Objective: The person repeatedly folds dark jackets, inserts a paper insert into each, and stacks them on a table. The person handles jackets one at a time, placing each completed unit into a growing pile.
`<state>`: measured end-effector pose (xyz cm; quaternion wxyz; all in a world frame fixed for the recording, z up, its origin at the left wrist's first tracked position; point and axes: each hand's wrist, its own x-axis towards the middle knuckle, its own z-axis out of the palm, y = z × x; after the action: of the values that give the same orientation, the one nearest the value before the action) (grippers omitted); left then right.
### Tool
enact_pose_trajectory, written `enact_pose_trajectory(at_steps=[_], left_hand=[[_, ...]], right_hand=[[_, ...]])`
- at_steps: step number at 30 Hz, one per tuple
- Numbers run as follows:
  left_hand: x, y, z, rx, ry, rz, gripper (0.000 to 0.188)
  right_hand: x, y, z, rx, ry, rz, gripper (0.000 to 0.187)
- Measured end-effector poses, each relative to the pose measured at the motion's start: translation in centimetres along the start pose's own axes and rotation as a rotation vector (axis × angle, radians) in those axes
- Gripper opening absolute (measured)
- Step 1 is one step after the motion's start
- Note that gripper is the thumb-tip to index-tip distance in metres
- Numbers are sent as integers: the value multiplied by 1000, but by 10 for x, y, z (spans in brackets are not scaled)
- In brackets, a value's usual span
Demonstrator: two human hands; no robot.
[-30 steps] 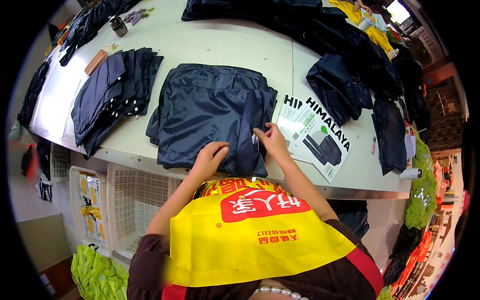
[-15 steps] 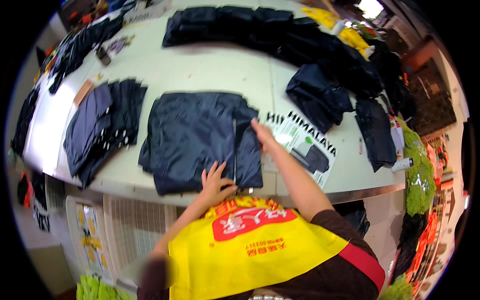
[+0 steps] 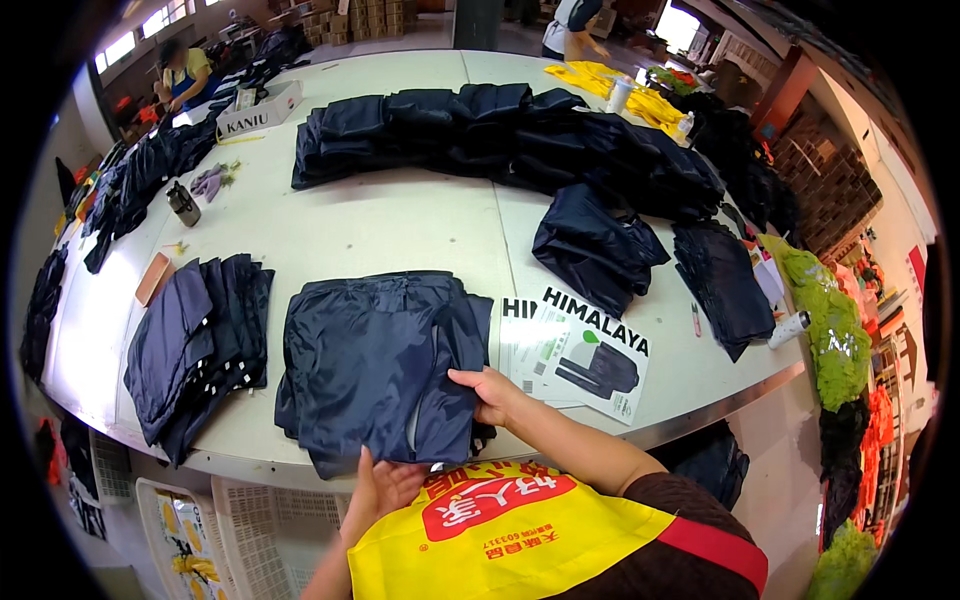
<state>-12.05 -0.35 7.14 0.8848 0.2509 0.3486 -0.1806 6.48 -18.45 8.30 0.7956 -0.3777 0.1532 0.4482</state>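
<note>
A stack of dark navy, shiny trousers (image 3: pixel 370 360) lies folded on the white table in front of me. My right hand (image 3: pixel 490 395) grips the right edge of the top pair, thumb above and fingers partly hidden at the cloth. Close to the stack's front edge, my left hand (image 3: pixel 385 485) is turned palm up with its fingers stretched out and its thumb beside the cloth. To the right of the stack lie printed sheets (image 3: pixel 610 375) picturing dark clothes.
A fanned pile of navy garments (image 3: pixel 200 345) sits left. A long row of folded navy bundles (image 3: pixel 420 130) spans the back, with a loose bundle (image 3: pixel 590 245) before it. A dark bottle (image 3: pixel 183 204) stands far left. White crates (image 3: pixel 270 530) stand below the table edge. Two people work farther off.
My view has tilted up, showing more of the room. My left hand has come off the top of the trousers to their front edge and turned palm up; my right hand stays at the right side.
</note>
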Motion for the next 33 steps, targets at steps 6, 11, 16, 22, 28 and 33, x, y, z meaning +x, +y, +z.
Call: enact_pose_trajectory(at_steps=[6, 11, 16, 22, 28, 33], left_hand=[[18, 21, 16, -259, -28, 334, 44], [-42, 101, 47, -26, 144, 979, 38], [-79, 217, -30, 139, 418, 1523, 31], [-58, 330, -169, -153, 601, 1332, 13], [16, 355, -220, -490, 924, 1171, 61], [79, 233, -110, 717, 1185, 1574, 42]], right_hand=[[-29, -2, 17, -97, -84, 30, 25], [-65, -33, -48, -592, 46, -142, 45], [-98, -66, -196, -1846, 413, -489, 77], [-155, -52, -230, -2085, 557, -50, 99], [-148, -38, -249, -2452, 599, -268, 41], [-148, -43, -217, -2414, 610, -380, 14]])
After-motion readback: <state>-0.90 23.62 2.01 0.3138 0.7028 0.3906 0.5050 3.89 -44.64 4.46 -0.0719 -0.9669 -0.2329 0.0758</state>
